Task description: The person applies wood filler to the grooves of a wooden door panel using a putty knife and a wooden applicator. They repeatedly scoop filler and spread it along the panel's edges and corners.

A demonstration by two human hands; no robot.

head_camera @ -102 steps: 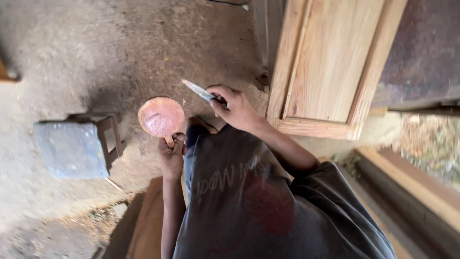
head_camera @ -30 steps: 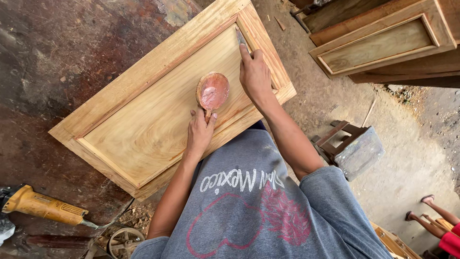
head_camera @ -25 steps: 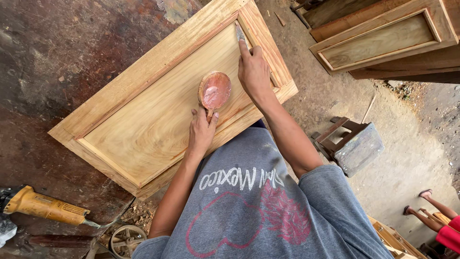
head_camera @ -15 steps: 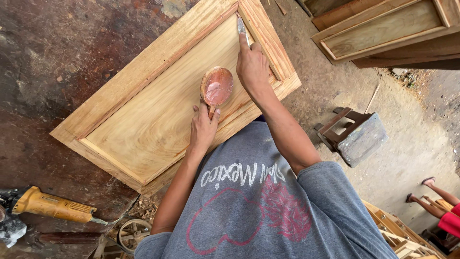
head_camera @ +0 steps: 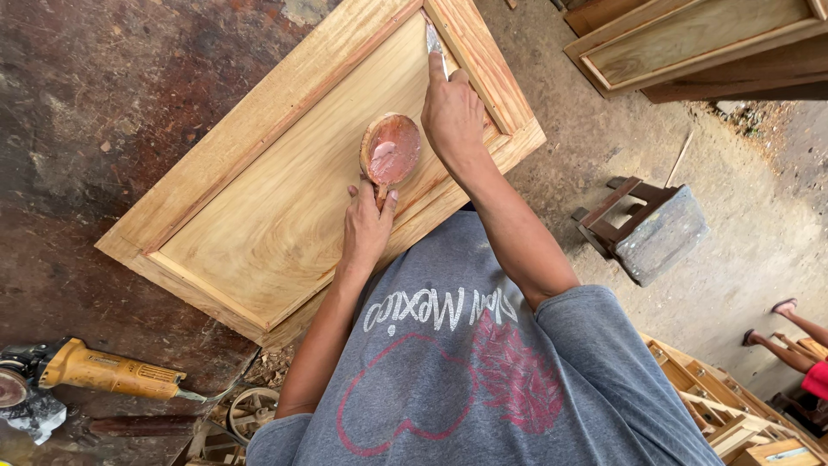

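Putty knife (head_camera: 435, 45) in our right hand (head_camera: 452, 112) points up along the door panel's (head_camera: 285, 181) inner frame edge, blade on the groove; our left hand (head_camera: 366, 229) grips the round paste dish (head_camera: 391, 149) just beside it.
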